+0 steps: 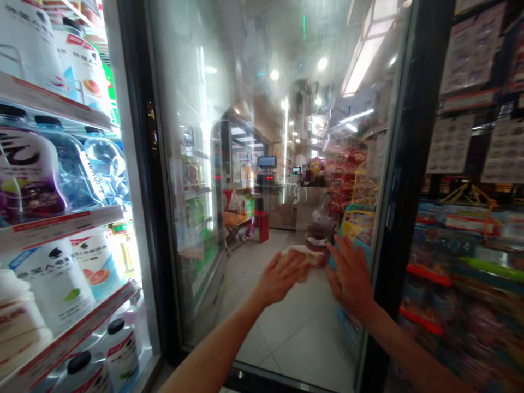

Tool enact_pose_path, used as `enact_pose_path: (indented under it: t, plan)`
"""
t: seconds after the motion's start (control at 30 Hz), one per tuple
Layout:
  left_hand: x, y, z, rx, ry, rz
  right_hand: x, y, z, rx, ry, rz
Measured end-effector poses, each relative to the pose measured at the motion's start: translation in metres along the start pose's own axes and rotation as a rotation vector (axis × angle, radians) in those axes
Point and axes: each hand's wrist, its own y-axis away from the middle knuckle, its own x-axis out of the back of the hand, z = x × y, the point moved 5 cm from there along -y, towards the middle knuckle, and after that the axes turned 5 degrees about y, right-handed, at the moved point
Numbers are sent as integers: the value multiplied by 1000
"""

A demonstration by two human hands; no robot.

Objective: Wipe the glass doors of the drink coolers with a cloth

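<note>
An open glass fridge door (204, 180) stands in front of me, with the shop mirrored in its pane. My left hand (280, 277) presses a pale cloth (301, 252) against the glass, fingers closed over it. My right hand (350, 275) lies flat on the glass near the door's black right frame (403, 180), fingers stretched out and holding nothing.
To the left, fridge shelves (61, 224) carry large drink bottles (28, 169) with white, purple and clear bodies. On the right, behind another pane, stand blurred shelves (462, 256) of coloured goods with paper signs above. The floor is pale tile.
</note>
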Motion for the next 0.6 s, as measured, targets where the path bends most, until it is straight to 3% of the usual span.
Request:
enact_pose_path:
  t: [0.13, 0.2, 0.27, 0.37, 0.43, 0.5, 0.6]
  plan:
    - [33, 29, -88, 622, -122, 237, 1, 1, 3, -27, -10, -12]
    - [38, 36, -97, 774, -136, 356, 1, 1, -1, -25, -21, -17]
    - [31, 30, -76, 711, -108, 347, -1, 1, -9, 1, -33, -18]
    - [10, 16, -20, 310, -40, 133, -3, 2, -20, 56, -40, -21]
    - [3, 18, -2, 81, -6, 17, -3, 1, -22, 73, -33, -26]
    - [9, 26, -21, 144, -17, 21, -2, 1, -19, 65, -23, -27]
    - [32, 44, -84, 604, -79, 203, 0, 1, -11, 33, -12, -32]
